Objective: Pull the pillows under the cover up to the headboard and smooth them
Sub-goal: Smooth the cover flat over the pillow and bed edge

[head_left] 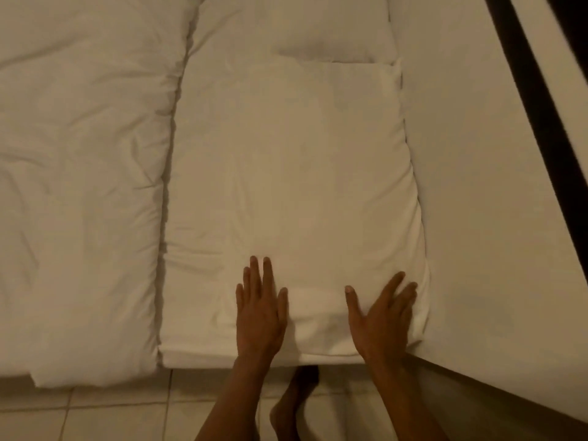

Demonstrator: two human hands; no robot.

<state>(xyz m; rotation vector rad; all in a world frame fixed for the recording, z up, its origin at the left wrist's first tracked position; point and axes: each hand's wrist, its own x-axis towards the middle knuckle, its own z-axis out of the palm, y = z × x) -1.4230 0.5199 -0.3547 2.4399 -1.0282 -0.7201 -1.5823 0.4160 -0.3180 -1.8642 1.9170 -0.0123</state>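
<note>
Fingers: left hand (259, 313) lies flat with fingers close together; right hand (380, 316) is flat too, fingers fanned out a bit. Nothing is pinched.
Why flat: open palms can press and rub the bumps out.
Pillow (296, 198): white, under both hands, on the near edge of the bed, right beside the white wall (477, 186).
Second pillow (331, 36): farther away, touching the first.
Cover (82, 186): puffy, on the left, just beside the pillow.
Floor (111, 415): tiles below.
</note>
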